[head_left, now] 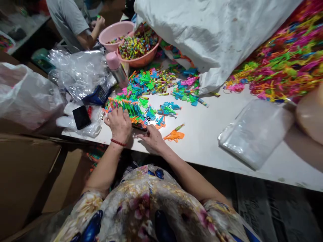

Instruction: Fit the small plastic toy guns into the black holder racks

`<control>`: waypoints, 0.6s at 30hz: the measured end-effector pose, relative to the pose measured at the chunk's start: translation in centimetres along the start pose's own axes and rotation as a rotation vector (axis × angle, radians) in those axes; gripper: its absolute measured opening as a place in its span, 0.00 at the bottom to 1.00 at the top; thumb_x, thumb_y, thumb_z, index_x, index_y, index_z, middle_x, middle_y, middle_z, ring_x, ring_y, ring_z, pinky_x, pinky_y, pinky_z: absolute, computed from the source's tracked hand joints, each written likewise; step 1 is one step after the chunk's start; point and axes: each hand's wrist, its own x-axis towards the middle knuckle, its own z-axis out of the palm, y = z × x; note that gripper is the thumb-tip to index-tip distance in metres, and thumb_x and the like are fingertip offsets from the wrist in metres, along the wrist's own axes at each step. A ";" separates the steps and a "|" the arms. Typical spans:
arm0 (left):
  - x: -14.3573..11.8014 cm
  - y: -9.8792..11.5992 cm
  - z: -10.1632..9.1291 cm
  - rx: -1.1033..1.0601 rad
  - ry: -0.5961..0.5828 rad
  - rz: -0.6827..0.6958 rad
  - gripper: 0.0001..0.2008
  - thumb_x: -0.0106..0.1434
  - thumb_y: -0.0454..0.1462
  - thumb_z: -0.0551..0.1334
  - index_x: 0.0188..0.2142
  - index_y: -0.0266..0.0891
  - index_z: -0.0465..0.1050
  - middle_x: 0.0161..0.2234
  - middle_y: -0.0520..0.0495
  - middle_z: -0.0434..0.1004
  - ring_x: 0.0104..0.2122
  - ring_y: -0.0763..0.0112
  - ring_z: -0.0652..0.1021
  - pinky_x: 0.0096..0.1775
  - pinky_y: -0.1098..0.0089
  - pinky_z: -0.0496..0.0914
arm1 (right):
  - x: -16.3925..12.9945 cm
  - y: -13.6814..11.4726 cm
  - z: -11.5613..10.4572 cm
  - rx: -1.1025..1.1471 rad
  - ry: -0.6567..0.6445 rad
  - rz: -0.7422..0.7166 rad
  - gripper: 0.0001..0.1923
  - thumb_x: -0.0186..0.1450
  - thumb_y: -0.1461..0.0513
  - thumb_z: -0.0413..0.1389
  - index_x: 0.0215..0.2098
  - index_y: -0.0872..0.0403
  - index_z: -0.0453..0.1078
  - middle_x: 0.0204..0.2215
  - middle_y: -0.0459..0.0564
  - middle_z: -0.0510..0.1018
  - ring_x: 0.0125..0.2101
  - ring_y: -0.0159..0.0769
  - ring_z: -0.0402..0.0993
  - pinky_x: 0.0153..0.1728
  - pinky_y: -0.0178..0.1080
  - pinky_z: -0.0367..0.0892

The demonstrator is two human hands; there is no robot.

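Note:
A dense row of small plastic toys [133, 109], mostly green and blue with orange ends, stands at the table's near edge. Over its left near side lies my left hand [118, 123], a red bead bracelet at the wrist. The fingers are curled down, and whatever they grip is hidden. My right hand [154, 137] closes on the right end of a dark tray-like edge [139, 127] below the row. Just beyond that hand are loose blue toys [169, 108], and to its right an orange toy [174, 135] with a green-tipped tube.
Mixed toys [146, 80] and a steel flask [118, 70] with a pink cap lie beyond. Small tubes fill an orange basin [143, 60]. Clear bags [254, 134] lie right; a black phone [81, 117] lies left. Another person [73, 23] sits at the far left.

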 end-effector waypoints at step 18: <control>2.4 4.1 -4.6 -0.130 -0.415 0.852 0.31 0.75 0.47 0.58 0.72 0.38 0.55 0.72 0.33 0.58 0.71 0.48 0.61 0.67 0.47 0.58 | 3.2 3.7 -5.8 -0.167 0.083 0.005 0.05 0.64 0.63 0.58 0.38 0.54 0.75 0.37 0.50 0.78 0.38 0.39 0.71 0.43 0.39 0.65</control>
